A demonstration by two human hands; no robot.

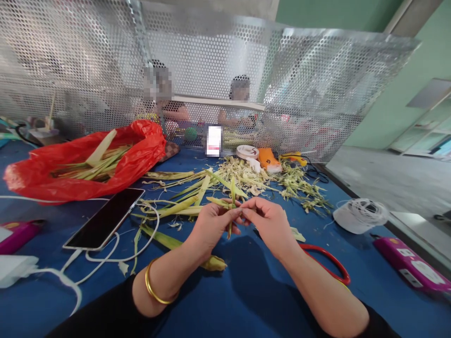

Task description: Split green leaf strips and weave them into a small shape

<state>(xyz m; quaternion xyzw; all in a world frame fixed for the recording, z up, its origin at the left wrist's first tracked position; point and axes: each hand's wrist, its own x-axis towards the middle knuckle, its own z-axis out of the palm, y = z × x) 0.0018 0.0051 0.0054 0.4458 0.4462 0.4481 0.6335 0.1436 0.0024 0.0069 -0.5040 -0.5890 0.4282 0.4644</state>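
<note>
Both hands meet over the middle of the blue table, fingertips pinched together. My left hand is closed on a pale green corn husk strip, which crosses another strip between the fingers; one end hangs below. My right hand is closed too, thumb and forefinger pinching the same small spot of husk; the exact contact is partly hidden. A long husk strip lies under my left wrist, its yellowish end near the palm. More loose husk strips fan out beyond my left hand. Red-handled scissors lie partly behind my right forearm.
A red plastic bag of husks stands at left, near a phone with white cables. Small knotted husk pieces are piled behind the hands. White string sits at right. A perforated metal screen closes the back; two people sit behind.
</note>
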